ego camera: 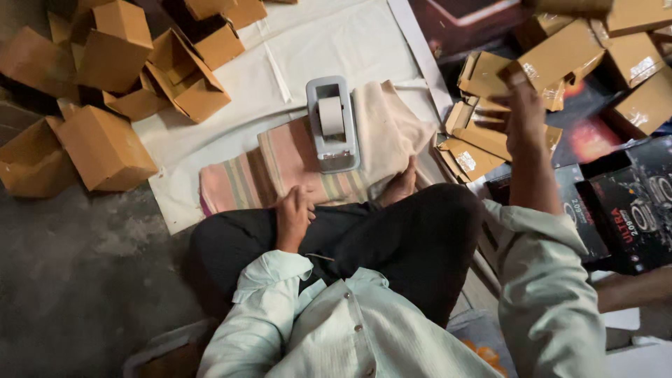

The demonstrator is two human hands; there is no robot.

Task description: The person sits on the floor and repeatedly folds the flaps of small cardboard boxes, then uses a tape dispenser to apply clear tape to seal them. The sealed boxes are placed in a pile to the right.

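Observation:
My right hand (523,119) is raised at the right and grips a small brown cardboard box (560,52) by its lower left end, above a heap of flat and half-folded boxes (476,140). My left hand (294,213) rests loosely curled on my black-trousered knee and holds nothing. A grey tape dispenser (331,126) with a roll of tape stands on a striped folded cloth (280,164) just ahead of my left hand. I sit cross-legged, with a bare foot (400,185) beside the cloth.
A pile of assembled brown boxes (105,77) lies at the upper left on the floor. A white sheet (336,42) covers the ground ahead. Black printed cartons (630,203) lie at the right, and more taped boxes (640,63) at the upper right.

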